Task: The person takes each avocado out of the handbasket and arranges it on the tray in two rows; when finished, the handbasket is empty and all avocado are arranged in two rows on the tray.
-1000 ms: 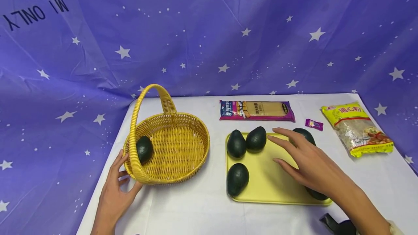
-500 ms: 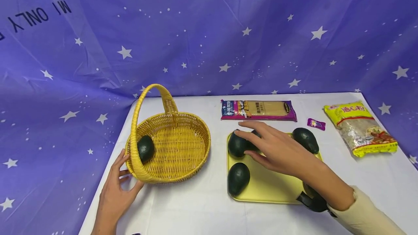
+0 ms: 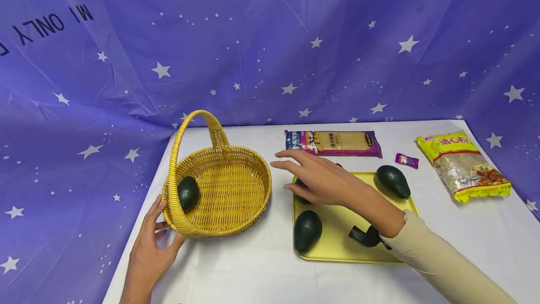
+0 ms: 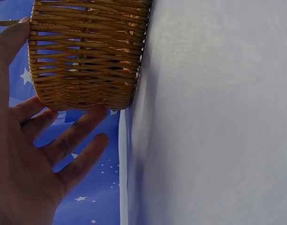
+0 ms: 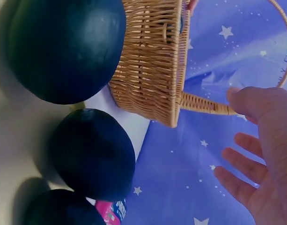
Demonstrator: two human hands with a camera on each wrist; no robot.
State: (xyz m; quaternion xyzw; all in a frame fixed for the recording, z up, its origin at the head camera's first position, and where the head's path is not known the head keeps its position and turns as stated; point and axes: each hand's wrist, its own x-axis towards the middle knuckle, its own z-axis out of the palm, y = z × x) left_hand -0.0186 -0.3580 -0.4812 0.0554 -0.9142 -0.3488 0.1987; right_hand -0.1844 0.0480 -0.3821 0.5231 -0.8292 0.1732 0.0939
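My left hand (image 3: 149,252) spreads around the left end of a yellow wicker basket (image 3: 257,210), with fingertips and thumb at its side and rim. In the left wrist view its fingers are splayed and fairly straight. One dark green avocado (image 3: 188,194) lies at the left inside the basket. My right hand (image 3: 322,179) is above the back left of a yellow tray (image 3: 337,254), fingers extended and nothing held. Beneath it an avocado (image 3: 302,195) is mostly covered. Other avocados lie at the tray's front left (image 3: 307,231) and back right (image 3: 392,182).
Behind the tray lies a long pasta packet (image 3: 341,143), with a small purple wrapped candy (image 3: 407,161) to its right. A yellow bag of macaroni (image 3: 464,168) lies far right. A starry purple cloth (image 3: 253,50) rises behind the white table (image 3: 253,271).
My right hand has moved left across the tray, from its right half to over the back-left avocados and slightly past them. My left hand and the basket have stayed in place.
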